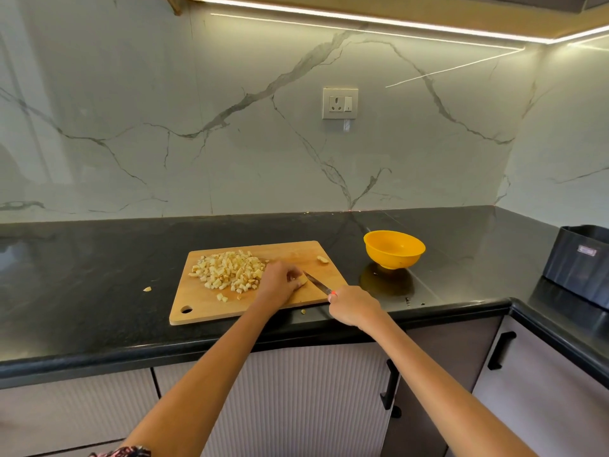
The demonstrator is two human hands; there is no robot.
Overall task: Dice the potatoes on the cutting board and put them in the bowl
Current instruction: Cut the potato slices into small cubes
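At the counter's front edge, our right hand [354, 306] is curled around the knife [317, 283] handle, only a bit of red showing at the fist; blade runs up-left across the cutting board [204, 305]. Just beyond, our left hand [280, 282] has fingers bent down, pinching a potato piece [301, 279] against the board, knife tip touching or right beside it, can't tell which. Left of that hand, the diced potato pile [229, 270] covers the board's middle and far-left area, a few cubes loose toward the near side. One stray chunk [322, 259] sits alone near the board's far-right corner. Two scraps are off the board: one [147, 288] on the counter [99, 258] to the left, one [303, 312] at the board's near edge. Right of and beyond the board, apart from it, yellow bowl [394, 249] stands upright; no potato visible in it. Black container [580, 262] far right. Socket [340, 103] on the marble wall behind.
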